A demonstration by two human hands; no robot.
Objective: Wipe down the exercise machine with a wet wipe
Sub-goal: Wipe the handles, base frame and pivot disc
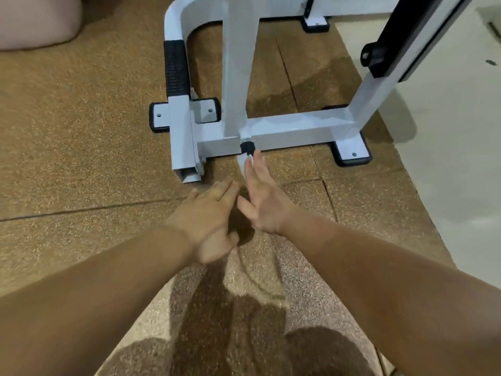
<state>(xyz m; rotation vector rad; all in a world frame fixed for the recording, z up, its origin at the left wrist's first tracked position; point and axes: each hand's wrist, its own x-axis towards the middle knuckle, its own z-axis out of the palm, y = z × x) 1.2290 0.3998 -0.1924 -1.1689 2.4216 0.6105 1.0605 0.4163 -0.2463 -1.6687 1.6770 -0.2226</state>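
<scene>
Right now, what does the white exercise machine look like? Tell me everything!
The exercise machine is a frame of white painted square metal tubes, standing on the brown speckled floor. A low crossbar joins its sides, which rest on black-edged foot plates with bolt holes. The left tube has a ribbed black sleeve and curves over on top. The slanted right post carries a black knob. A small black stopper sticks out of the crossbar; the right hand reaches right up to it, fingers straight.
</scene>
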